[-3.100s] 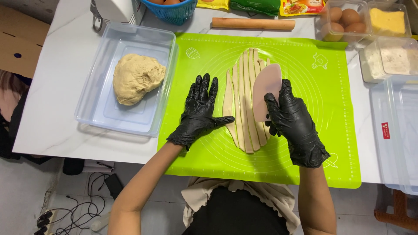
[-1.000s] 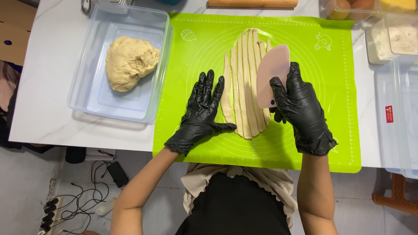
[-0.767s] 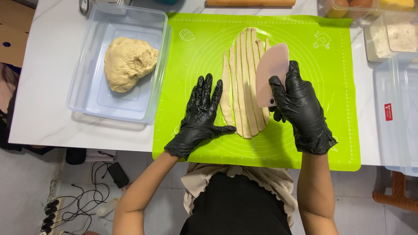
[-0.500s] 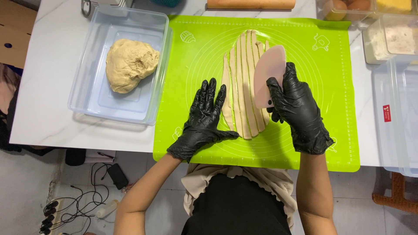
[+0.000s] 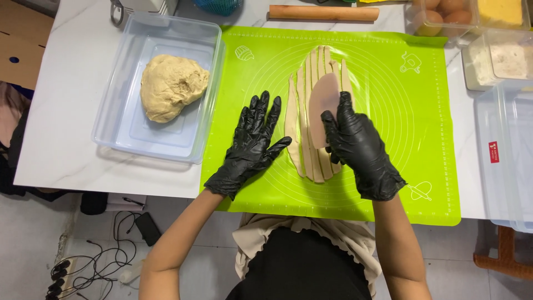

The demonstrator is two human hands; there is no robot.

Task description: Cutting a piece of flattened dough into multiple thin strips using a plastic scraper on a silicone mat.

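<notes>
Marble table (image 5: 66, 111) bears green mat (image 5: 400, 111); tiled floor (image 5: 33, 250) shows cables (image 5: 94, 266).

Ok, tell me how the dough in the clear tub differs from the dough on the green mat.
The dough in the tub is one thick, rough lump; the dough on the mat is rolled flat and cut into long narrow strips. The lump lies untouched in the clear tub; the strips lie under a pink scraper held by the right hand, with the left hand flat beside them. Both are the same pale tan.

Home kitchen: green baking mat (image 5: 422, 83), rolling pin (image 5: 323, 12), dough tub (image 5: 119, 130).
</notes>
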